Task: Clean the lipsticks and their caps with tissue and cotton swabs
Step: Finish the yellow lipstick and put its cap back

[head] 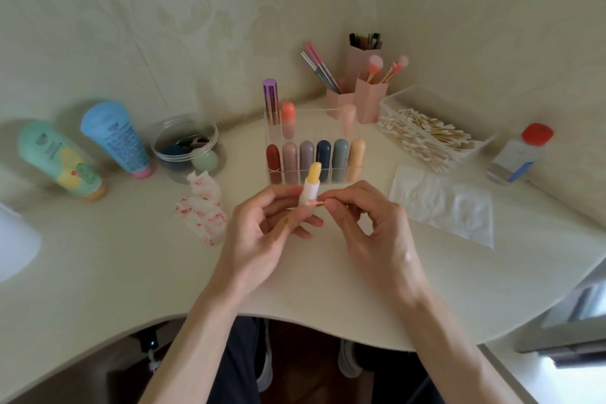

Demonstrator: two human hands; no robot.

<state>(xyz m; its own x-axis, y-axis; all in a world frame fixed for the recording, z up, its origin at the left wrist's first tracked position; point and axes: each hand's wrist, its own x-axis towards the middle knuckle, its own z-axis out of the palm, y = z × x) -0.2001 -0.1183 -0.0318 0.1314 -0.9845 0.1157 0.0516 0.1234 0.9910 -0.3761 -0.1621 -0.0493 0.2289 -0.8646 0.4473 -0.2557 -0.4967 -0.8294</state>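
Cream desk [131,272], left hand [262,226] hides lipstick [312,182] base, swab [314,203] blurred

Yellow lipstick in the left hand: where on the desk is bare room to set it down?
Bare desk lies in front of the stained tissues, toward the curved front edge, and under the left hand and right hand, between those tissues and the clean tissue. The back is crowded: tubes, jar, organizer, swab box.

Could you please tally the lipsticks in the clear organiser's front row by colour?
Dark red lipstick: 1
Dusty pink lipstick: 1
Mauve-grey lipstick: 1
Navy lipstick: 1
Grey-green lipstick: 1
Pale orange lipstick: 1
Total: 6
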